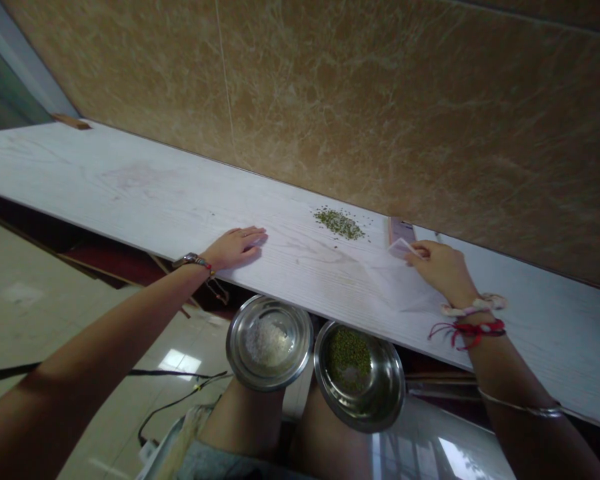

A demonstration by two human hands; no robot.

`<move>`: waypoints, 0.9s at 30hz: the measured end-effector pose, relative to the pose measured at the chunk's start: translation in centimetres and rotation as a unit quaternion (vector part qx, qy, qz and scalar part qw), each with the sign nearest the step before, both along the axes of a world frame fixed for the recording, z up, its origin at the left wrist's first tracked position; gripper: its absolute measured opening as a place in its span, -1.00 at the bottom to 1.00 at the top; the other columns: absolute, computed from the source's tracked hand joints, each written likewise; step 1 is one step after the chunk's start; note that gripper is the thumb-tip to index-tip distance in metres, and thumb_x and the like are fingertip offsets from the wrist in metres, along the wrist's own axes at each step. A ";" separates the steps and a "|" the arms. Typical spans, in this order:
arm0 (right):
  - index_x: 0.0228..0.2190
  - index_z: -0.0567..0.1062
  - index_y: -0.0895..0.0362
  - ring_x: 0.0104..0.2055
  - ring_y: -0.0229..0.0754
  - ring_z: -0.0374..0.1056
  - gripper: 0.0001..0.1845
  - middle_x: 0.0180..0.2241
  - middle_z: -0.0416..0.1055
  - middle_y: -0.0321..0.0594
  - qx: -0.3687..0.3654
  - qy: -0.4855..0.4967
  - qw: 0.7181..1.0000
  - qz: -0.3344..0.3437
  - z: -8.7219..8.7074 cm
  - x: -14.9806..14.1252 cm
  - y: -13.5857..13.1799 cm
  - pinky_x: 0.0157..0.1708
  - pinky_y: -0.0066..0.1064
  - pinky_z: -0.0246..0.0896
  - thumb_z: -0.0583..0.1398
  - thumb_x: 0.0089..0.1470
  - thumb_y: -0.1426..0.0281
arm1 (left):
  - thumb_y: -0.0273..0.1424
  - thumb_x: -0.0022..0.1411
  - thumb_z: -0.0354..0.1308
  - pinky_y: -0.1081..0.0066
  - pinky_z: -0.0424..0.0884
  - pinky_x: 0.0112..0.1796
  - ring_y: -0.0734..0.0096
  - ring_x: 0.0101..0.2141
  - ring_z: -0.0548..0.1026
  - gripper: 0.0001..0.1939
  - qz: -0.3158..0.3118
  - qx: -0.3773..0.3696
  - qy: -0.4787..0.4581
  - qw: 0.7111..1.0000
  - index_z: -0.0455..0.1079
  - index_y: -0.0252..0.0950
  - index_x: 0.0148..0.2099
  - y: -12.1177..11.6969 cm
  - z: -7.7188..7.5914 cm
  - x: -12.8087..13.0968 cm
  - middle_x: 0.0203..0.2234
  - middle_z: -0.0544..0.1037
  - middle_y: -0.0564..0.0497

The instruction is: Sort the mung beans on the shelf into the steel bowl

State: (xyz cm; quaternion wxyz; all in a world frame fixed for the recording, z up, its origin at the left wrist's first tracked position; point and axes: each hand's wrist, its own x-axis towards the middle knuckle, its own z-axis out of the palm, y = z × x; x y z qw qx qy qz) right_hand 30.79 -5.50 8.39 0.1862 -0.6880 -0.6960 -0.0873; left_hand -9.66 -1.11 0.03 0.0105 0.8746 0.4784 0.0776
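My left hand [237, 247] lies flat on the white wood-grain board, fingers stretched out and nothing in them. Between the thumb and fingers of my right hand [443, 267] is the edge of a thin, translucent white sheet [405, 287]; whether it is plastic or paper I cannot tell. A small spread-out heap of green beans mixed with white grains [340, 223] rests on the board between my hands, touched by neither. Below the board's front edge, a steel bowl [235, 357] with white grains sits over my lap, beside another steel bowl [387, 393] with green beans.
The long white board [145, 193] runs along a brown marbled wall [305, 87]. A pinkish box-like thing [396, 229] stands against the wall behind my right hand. At the far left end lies a small wooden piece [71, 121]. A black cable [167, 405] trails across the tiled floor.
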 end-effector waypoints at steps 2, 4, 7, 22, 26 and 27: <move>-0.45 0.53 0.10 -0.42 -0.08 0.44 -0.84 -0.52 0.52 -0.21 -0.008 0.016 1.000 -0.002 0.0 -0.1 0.4 -0.44 -0.33 0.26 0.15 -0.14 0.43 | -0.25 0.25 -0.23 0.23 0.15 0.10 0.23 0.15 0.21 -0.47 -0.002 0.000 -0.001 1.000 0.23 -0.40 0.15 0.0 0.1 0.0 0.17 0.25 -0.14; -0.44 0.53 0.11 -0.42 -0.08 0.44 -0.83 -0.53 0.52 -0.21 -0.017 0.021 1.000 0.001 0.0 -0.4 0.5 -0.44 -0.33 0.24 0.14 -0.13 0.43 | -0.25 0.25 -0.23 0.24 0.15 0.10 0.24 0.15 0.21 -0.47 -0.003 0.003 -0.003 1.000 0.23 -0.39 0.15 0.0 0.1 0.0 0.16 0.25 -0.13; -0.40 0.53 0.13 -0.40 -0.05 0.42 -0.80 -0.51 0.52 -0.15 -0.023 -0.004 1.000 0.014 -0.1 -1.1 0.2 -0.43 -0.31 0.23 0.11 -0.07 0.41 | -0.24 0.25 -0.23 0.24 0.15 0.10 0.26 0.15 0.21 -0.48 -0.001 0.009 -0.004 1.000 0.24 -0.36 0.14 0.0 0.0 -0.1 0.17 0.26 -0.10; -0.24 0.50 0.26 -0.34 -0.10 0.39 -0.70 -0.34 0.49 0.01 -0.101 -0.191 0.975 -0.055 0.8 -4.6 -1.8 -0.40 -0.36 0.15 0.00 0.13 0.45 | -0.22 0.24 -0.25 0.25 0.14 0.11 0.27 0.15 0.21 -0.47 0.005 0.013 -0.003 1.000 0.25 -0.37 0.13 0.0 -0.2 0.1 0.16 0.26 -0.09; -0.26 0.51 0.26 -0.30 -0.08 0.41 -0.68 -0.29 0.50 0.05 -0.122 -0.181 0.974 -0.060 1.0 -5.1 -1.7 -0.40 -0.36 0.14 -0.01 0.16 0.41 | -0.22 0.25 -0.25 0.24 0.14 0.10 0.28 0.15 0.21 -0.47 0.001 0.016 -0.007 1.000 0.25 -0.35 0.13 0.1 -0.3 0.0 0.17 0.26 -0.07; -0.26 0.51 0.26 -0.29 -0.07 0.41 -0.68 -0.28 0.50 0.06 -0.128 -0.174 0.974 -0.061 1.1 -5.2 -1.6 -0.40 -0.36 0.14 0.00 0.16 0.40 | -0.22 0.25 -0.24 0.25 0.14 0.10 0.28 0.15 0.21 -0.48 0.000 0.017 -0.007 1.000 0.25 -0.34 0.13 0.2 -0.4 -0.1 0.17 0.26 -0.07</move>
